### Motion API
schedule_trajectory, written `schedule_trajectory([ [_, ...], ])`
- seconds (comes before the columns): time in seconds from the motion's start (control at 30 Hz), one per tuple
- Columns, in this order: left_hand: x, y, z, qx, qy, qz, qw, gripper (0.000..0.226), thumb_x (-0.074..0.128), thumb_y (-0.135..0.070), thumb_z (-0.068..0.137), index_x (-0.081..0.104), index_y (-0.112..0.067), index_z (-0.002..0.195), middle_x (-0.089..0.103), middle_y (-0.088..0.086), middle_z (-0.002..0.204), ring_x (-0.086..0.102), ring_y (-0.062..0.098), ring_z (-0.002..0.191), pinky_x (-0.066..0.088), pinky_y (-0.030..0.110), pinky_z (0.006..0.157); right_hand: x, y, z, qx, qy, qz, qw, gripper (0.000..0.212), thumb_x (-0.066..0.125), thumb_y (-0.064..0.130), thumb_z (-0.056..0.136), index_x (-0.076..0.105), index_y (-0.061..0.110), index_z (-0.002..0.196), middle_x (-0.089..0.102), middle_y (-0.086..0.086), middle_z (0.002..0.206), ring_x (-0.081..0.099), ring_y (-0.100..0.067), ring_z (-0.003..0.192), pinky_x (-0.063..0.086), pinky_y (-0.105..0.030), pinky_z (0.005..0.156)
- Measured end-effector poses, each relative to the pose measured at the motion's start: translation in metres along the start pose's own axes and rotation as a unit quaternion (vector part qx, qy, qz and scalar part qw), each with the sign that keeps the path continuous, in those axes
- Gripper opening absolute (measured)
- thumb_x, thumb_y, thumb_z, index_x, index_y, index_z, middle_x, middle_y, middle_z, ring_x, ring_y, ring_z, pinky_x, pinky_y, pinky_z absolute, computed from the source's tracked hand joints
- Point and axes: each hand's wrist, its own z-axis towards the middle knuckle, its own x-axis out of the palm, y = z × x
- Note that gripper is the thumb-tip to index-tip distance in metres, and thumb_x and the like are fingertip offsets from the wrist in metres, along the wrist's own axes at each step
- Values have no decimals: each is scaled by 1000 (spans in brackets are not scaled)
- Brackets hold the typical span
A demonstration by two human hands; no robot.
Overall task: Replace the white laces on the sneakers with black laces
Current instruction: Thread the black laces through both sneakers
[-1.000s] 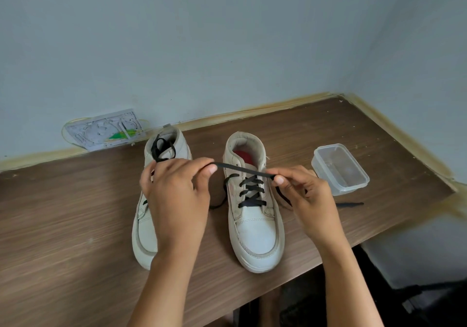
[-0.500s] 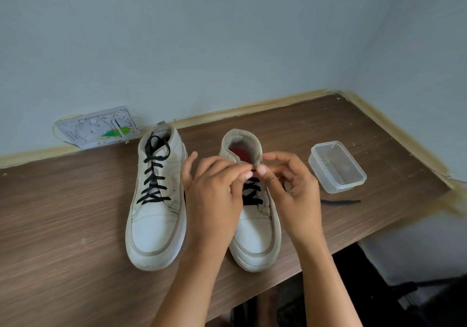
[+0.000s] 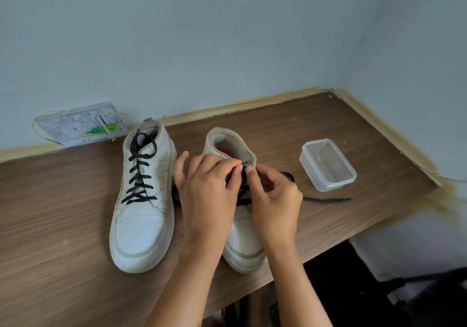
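Note:
Two white sneakers stand side by side on the wooden table [image 3: 63, 225], toes towards me. The left sneaker [image 3: 142, 200] is laced with a black lace up to its collar. Both hands are over the right sneaker [image 3: 242, 246], which is partly laced in black. My left hand [image 3: 209, 195] pinches the tip of the black lace [image 3: 243, 163] at an upper eyelet on the shoe's right side. My right hand [image 3: 274, 200] has its fingers curled at the same eyelet flap. The lace's other end [image 3: 328, 200] trails on the table to the right.
A clear plastic container [image 3: 328, 165] sits to the right of the shoes. A flat plastic packet [image 3: 80, 124] leans against the wall at the back left. The table's front edge runs close under the right shoe's toe, and walls close off the back and right.
The lace was stretched between both hands a second ago. Both hands have since come together over the right sneaker's top, with the lace tip now at an upper eyelet.

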Motion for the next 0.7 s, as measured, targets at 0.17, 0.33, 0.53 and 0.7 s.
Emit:
schedule_trajectory([
  [0.17,-3,2,0,6,9,30,999,7,72,-30,85,74,-28,90,64,-10,86,57,18,91,31,50,107,4,4,-5,16,4,33,999,10,69,25,91,76,24,98,74,16,82,68,2,81,50,-10,70],
  [0.33,-8,7,2,30,-3,67,997,7,72,-26,86,73,-27,93,62,-7,90,54,22,95,29,49,106,5,5,-9,41,9,81,996,24,62,27,95,74,12,80,62,4,56,52,-3,53,41,-23,51],
  [0.53,-10,11,3,30,-12,76,997,15,73,-13,80,72,-26,88,62,-8,90,50,21,98,26,48,108,15,4,-13,13,9,59,998,17,61,24,96,75,25,106,74,16,87,69,-1,81,51,-16,71],
  [0.7,-12,15,6,28,-16,56,998,14,78,-15,78,74,-26,85,61,-5,93,52,23,93,29,48,104,20,-1,-8,-19,-7,3,1000,11,62,29,96,72,24,98,72,12,85,68,-7,80,55,-25,68],
])
